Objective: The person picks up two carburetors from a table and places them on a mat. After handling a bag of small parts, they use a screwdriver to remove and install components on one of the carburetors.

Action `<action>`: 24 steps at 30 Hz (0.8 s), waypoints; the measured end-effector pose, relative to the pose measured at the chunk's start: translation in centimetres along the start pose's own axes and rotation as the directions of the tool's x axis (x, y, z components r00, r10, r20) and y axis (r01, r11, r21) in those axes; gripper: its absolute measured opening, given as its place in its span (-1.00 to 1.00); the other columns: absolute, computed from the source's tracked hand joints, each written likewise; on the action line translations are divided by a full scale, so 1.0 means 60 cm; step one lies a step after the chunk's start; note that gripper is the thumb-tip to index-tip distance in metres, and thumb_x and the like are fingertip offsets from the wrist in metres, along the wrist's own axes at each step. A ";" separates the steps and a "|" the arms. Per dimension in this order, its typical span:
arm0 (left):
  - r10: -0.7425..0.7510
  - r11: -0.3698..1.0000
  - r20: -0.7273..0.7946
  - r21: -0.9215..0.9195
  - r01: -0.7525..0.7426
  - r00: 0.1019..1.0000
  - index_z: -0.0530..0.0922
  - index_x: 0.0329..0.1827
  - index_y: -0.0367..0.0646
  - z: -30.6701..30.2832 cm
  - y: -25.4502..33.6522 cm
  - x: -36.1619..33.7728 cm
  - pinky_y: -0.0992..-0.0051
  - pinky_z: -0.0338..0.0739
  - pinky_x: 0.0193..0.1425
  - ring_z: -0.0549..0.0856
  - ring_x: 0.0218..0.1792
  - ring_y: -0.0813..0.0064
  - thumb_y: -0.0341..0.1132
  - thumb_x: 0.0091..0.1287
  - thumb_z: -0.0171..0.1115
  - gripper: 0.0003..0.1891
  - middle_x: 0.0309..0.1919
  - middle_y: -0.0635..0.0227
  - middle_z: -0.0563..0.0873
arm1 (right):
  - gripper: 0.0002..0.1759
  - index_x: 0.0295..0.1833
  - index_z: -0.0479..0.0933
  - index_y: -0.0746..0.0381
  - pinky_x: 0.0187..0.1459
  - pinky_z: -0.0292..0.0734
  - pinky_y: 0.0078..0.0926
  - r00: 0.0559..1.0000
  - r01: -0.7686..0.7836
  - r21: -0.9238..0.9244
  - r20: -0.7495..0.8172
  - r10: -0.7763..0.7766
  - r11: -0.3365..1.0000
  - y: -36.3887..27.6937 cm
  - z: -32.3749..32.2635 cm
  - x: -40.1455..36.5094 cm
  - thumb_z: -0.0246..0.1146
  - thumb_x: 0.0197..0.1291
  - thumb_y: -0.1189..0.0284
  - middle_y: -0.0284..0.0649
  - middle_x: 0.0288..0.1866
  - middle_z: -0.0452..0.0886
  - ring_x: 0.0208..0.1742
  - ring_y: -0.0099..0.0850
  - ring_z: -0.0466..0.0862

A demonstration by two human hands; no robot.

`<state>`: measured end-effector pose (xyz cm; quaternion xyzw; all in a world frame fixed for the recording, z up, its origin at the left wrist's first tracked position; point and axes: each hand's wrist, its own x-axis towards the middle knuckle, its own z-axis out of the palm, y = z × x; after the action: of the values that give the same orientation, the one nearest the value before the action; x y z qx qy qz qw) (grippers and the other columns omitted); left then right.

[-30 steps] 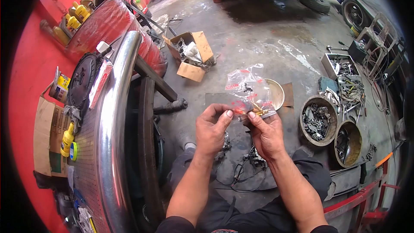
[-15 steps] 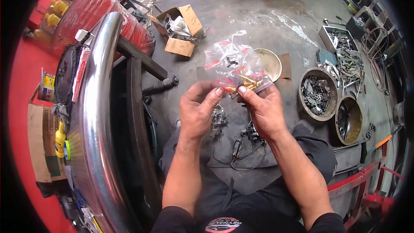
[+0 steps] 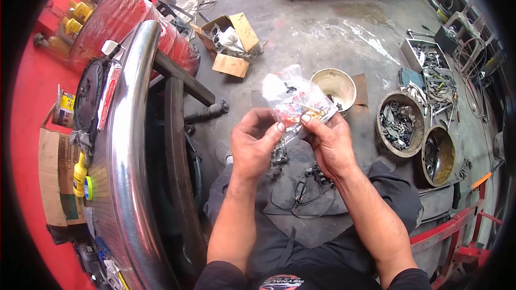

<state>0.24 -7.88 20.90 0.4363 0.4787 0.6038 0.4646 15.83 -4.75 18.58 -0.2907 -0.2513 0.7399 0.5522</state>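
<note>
A clear plastic bag (image 3: 290, 94) with red print is held up in front of me between both hands. Inside it lie several small brass-coloured parts (image 3: 320, 113) and a few small dark pieces. My left hand (image 3: 257, 142) pinches the bag's near left side between thumb and fingers. At the near right side, my right hand (image 3: 332, 138) grips the bag, its thumb beside the brass parts. Beneath the hands, black wiring (image 3: 298, 196) and metal parts lie on the floor, partly hidden.
A chrome-edged bench (image 3: 129, 145) runs along the left. An opened cardboard box (image 3: 231, 64) stands ahead. To the right are a white bucket (image 3: 352, 83), a round tub of metal parts (image 3: 379, 121), a rusty round container (image 3: 449, 174), a tool tray (image 3: 411, 56) and a red metal frame (image 3: 446, 231).
The bag's upper part has crumpled and folded down, and looks smaller. Both hands keep their hold. The whole view has shifted slightly, with surroundings now a little lower and further right.
</note>
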 end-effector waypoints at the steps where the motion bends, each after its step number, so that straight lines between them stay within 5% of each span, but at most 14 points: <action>1: -0.002 1.000 -0.002 0.018 0.002 1.000 0.65 -0.01 -0.34 0.001 -0.001 0.000 0.59 0.57 -0.01 0.69 -0.16 0.65 -0.52 0.33 0.40 -0.79 -0.16 0.37 0.78 | -0.43 0.40 0.36 0.33 0.11 0.68 -0.29 1.000 -0.002 -0.004 0.000 0.002 1.000 0.000 -0.002 0.000 0.33 0.32 0.59 -0.15 0.21 0.67 0.15 -0.34 0.72; 11: -0.039 0.997 0.059 0.071 0.035 0.997 0.64 0.05 -0.35 0.014 0.001 -0.002 0.50 0.60 0.09 0.72 -0.06 0.56 -0.51 0.34 0.41 -0.74 -0.10 0.29 0.79 | -0.43 0.38 0.36 0.39 0.15 0.63 -0.43 0.999 0.000 0.094 0.037 -0.003 0.996 -0.011 0.001 -0.007 0.35 0.29 0.63 -0.16 0.20 0.65 0.15 -0.40 0.69; 15: -0.020 1.000 0.088 0.023 0.018 0.996 0.64 0.11 -0.37 0.006 0.005 0.003 0.44 0.57 0.19 0.73 -0.04 0.49 -0.42 0.34 0.42 -0.68 -0.06 0.26 0.79 | -0.48 0.33 0.43 0.38 0.07 0.61 -0.50 0.996 0.049 -0.073 0.080 -0.043 0.996 -0.011 0.002 -0.006 0.38 0.29 0.60 -0.25 0.11 0.68 0.08 -0.51 0.68; 20: 0.139 0.987 0.036 0.073 -0.141 0.990 0.74 -0.07 -0.35 -0.022 -0.001 0.000 0.49 0.61 0.10 0.75 -0.11 0.52 -0.51 0.37 0.40 -0.86 -0.17 0.26 0.83 | -0.56 0.24 0.50 0.34 0.10 0.62 -0.49 0.988 0.040 -0.127 0.156 -0.020 0.991 -0.009 -0.004 -0.008 0.42 0.28 0.57 -0.22 0.08 0.70 0.05 -0.50 0.69; 24: 0.268 0.961 -0.035 0.076 -0.264 0.963 0.74 0.01 -0.35 -0.034 -0.010 0.002 0.51 0.61 0.11 0.75 -0.11 0.54 -0.51 0.35 0.44 -0.80 -0.15 0.27 0.83 | -0.58 0.19 0.52 0.33 0.12 0.63 -0.48 0.983 0.081 -0.130 0.176 -0.057 0.988 -0.010 -0.006 -0.006 0.46 0.27 0.54 -0.21 0.06 0.72 0.05 -0.48 0.70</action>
<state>-1.67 -8.07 20.01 0.4990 0.4470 0.6533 0.3527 16.57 -4.94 18.76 -0.2538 -0.3579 0.7236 0.5328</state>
